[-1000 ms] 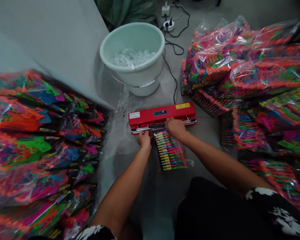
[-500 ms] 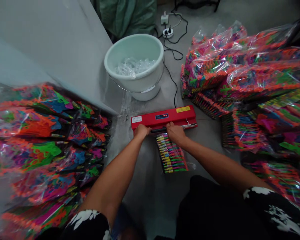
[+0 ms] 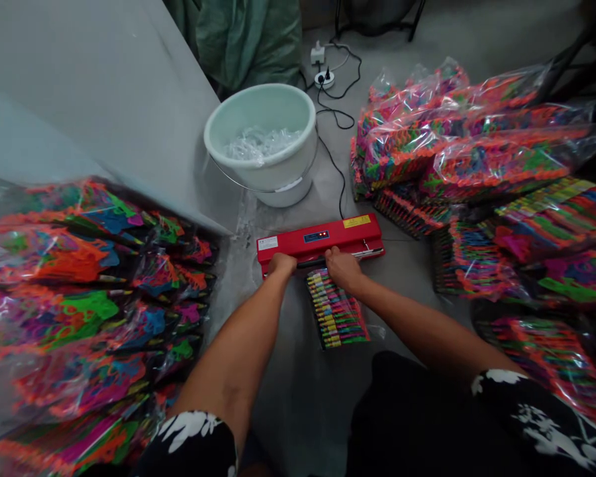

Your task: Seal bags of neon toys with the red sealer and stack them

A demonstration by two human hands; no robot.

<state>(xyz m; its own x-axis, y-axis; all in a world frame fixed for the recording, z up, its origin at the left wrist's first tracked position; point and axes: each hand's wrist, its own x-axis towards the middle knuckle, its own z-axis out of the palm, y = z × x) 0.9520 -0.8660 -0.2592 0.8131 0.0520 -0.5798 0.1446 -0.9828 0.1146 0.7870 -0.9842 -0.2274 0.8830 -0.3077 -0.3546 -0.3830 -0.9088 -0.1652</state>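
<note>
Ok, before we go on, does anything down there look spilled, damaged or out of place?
Nothing visible looks spilled or damaged: the plastic scraps sit inside the bucket, and the packet of colourful sticks lies in front of the red device. The only untidy bit is the black cord, looped loosely on the floor behind the red device.

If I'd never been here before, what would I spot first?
Probably the bright, many-coloured packs heaped at both left and right. Next, the red machine in the middle, with the left hand and right hand at its front edge. Beyond it stands a pale bucket holding crumpled clear plastic.
</note>
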